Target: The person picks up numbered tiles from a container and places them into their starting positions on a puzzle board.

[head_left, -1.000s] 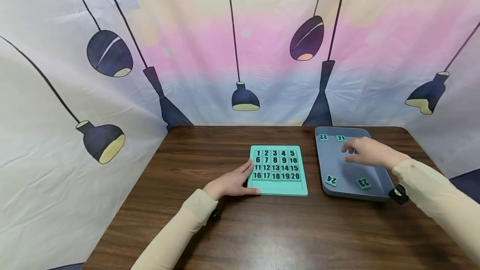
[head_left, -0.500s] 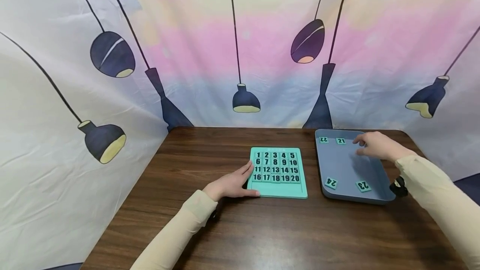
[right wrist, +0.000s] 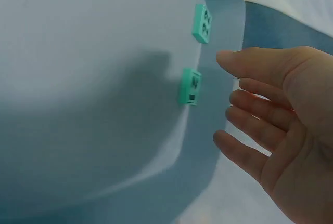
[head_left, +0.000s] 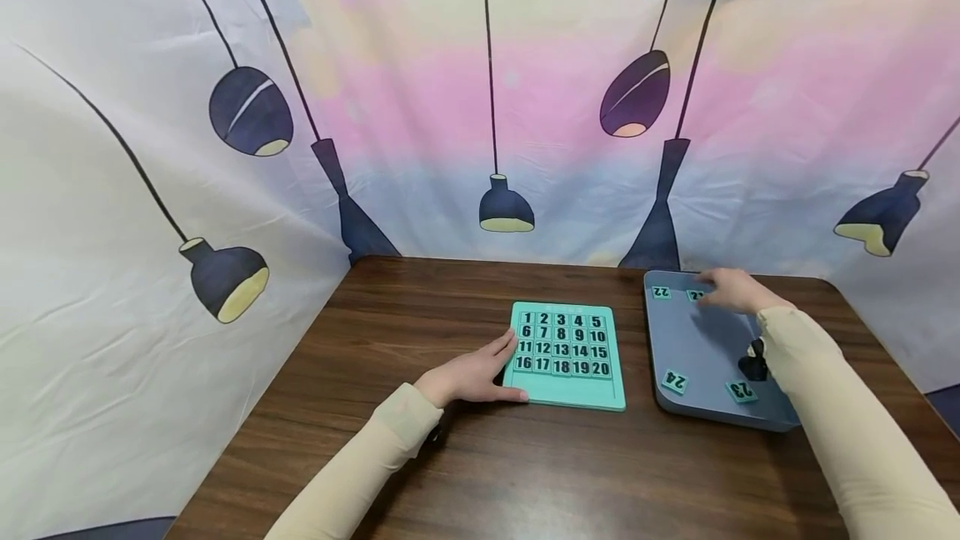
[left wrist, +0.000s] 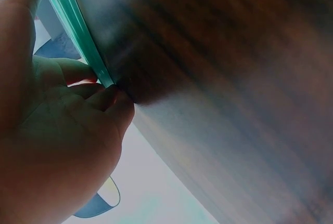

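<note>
My left hand (head_left: 468, 373) holds the near left corner of a turquoise number puzzle board (head_left: 570, 398), thumb on the front edge and fingers along the left side. Rows of tiles numbered 1 to 20 fill the board down to a bare strip at the front. In the left wrist view some fingertips curl in at the board's edge. Over the back of a blue-grey tray (head_left: 705, 348), my right hand (head_left: 735, 290) hovers with loosely bent, parted fingers around the number tile 21 (right wrist: 190, 86). Nothing is between them in the right wrist view. Tile 22 (head_left: 661, 292) lies just left.
Toward the tray's front lie number tile 24 (head_left: 675, 382) and number tile 23 (head_left: 742, 392). The tray has a raised rim and stands to the right of the board on a dark wooden table (head_left: 420, 298). A lamp-patterned cloth (head_left: 450, 107) hangs behind.
My right hand has moved from the tray's right side back left to tile 21, after first drawing away from it. The left hand keeps its place on the board. The head view has shifted slightly.
</note>
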Available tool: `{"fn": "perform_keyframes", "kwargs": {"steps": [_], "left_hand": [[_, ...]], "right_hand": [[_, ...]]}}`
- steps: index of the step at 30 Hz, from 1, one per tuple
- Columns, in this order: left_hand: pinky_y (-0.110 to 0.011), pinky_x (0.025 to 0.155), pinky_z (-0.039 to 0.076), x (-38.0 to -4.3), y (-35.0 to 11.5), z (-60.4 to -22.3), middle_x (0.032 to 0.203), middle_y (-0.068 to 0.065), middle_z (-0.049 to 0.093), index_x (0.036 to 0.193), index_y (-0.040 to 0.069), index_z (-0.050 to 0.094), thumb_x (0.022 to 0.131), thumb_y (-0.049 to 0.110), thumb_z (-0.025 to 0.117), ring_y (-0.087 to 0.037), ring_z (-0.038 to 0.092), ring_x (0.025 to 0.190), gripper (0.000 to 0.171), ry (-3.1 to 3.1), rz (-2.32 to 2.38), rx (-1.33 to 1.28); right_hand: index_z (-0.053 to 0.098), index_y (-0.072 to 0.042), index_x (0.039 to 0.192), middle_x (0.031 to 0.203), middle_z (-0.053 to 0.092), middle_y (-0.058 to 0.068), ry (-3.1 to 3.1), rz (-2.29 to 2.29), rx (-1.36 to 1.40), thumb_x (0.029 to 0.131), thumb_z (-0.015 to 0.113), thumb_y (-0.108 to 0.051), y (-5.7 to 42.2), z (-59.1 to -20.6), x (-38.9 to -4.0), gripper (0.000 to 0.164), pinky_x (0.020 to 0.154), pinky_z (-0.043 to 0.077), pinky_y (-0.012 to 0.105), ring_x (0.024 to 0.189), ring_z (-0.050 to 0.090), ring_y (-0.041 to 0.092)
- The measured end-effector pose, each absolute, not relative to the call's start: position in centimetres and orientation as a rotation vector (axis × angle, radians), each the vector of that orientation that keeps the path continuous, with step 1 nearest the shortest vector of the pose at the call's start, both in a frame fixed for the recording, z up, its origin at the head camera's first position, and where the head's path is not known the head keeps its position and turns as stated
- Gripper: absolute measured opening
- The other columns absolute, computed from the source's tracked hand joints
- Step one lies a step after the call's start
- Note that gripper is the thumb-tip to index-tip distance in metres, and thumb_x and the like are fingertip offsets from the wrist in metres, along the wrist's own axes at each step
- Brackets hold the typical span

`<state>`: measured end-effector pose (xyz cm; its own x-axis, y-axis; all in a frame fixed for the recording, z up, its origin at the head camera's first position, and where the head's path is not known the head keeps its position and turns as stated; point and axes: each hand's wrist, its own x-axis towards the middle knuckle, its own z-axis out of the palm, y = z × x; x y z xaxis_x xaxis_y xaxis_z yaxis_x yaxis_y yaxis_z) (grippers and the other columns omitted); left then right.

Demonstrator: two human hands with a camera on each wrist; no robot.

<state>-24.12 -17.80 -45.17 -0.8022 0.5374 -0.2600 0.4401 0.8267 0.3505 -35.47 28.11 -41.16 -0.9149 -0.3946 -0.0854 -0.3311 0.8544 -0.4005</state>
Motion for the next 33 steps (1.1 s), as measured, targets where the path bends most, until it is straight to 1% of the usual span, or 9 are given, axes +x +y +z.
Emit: {"fn": "perform_keyframes", "kwargs": {"steps": [4,8,13,18,23,27,33], "left_hand": [[-0.04,0.116,0.032,-24.2,-17.6,-45.2,0.17,-0.002,0.001,0.163,0.012,0.01,0.092,0.07,0.056,-0.02,0.02,0.152,0.103,2.652,0.383,0.74],[-0.039,0.116,0.031,-24.3,-17.5,-45.5,0.17,-0.003,0.001,0.163,0.012,0.009,0.092,0.071,0.055,-0.02,0.02,0.152,0.103,2.639,0.385,0.752],[-0.04,0.116,0.032,-24.2,-17.5,-45.8,0.17,-0.003,0.001,0.163,0.012,0.009,0.091,0.072,0.055,-0.02,0.02,0.152,0.104,2.63,0.393,0.752],[-0.039,0.117,0.031,-24.4,-17.6,-45.8,0.17,-0.002,0.0,0.163,0.012,0.009,0.091,0.072,0.055,-0.02,0.019,0.152,0.104,2.634,0.395,0.749],[-0.04,0.117,0.03,-24.5,-17.7,-45.4,0.17,-0.003,-0.001,0.163,0.012,0.008,0.092,0.07,0.056,-0.02,0.018,0.152,0.104,2.63,0.396,0.753],[-0.04,0.116,0.031,-24.5,-17.8,-45.2,0.17,-0.003,-0.002,0.163,0.012,0.007,0.093,0.069,0.056,-0.021,0.019,0.152,0.103,2.638,0.386,0.749],[-0.041,0.116,0.032,-24.4,-17.9,-45.3,0.17,-0.004,-0.001,0.163,0.012,0.009,0.093,0.069,0.056,-0.022,0.02,0.152,0.102,2.644,0.39,0.745]], "right_hand": [[0.047,0.021,0.136,0.135,0.044,0.045,2.861,-0.558,-0.502,0.095,0.064,-0.014,28.2,-42.2,-35.7,0.056,0.091,0.046,0.064,0.118,0.048,0.061],[0.048,0.021,0.134,0.134,0.047,0.044,2.848,-0.482,-0.513,0.095,0.064,-0.015,28.2,-43.4,-35.6,0.056,0.092,0.045,0.064,0.118,0.049,0.06],[0.05,0.023,0.131,0.131,0.049,0.044,2.858,-0.435,-0.545,0.093,0.066,-0.009,28.3,-44.2,-35.4,0.052,0.095,0.044,0.064,0.119,0.048,0.06],[0.054,0.024,0.125,0.125,0.051,0.045,2.899,-0.412,-0.569,0.09,0.068,-0.003,28.3,-44.2,-35.4,0.047,0.092,0.046,0.063,0.116,0.049,0.06],[0.058,0.024,0.12,0.116,0.06,0.041,2.911,-0.45,-0.6,0.088,0.067,0.001,28.5,-44.4,-35.4,0.041,0.085,0.05,0.059,0.107,0.057,0.056],[0.059,0.024,0.118,0.11,0.063,0.039,2.891,-0.514,-0.597,0.09,0.068,-0.001,28.7,-44.4,-35.2,0.039,0.083,0.051,0.058,0.104,0.06,0.053],[0.057,0.023,0.121,0.113,0.061,0.039,2.855,-0.585,-0.555,0.093,0.067,-0.006,28.6,-44.1,-34.2,0.042,0.083,0.051,0.057,0.105,0.059,0.052]]}}
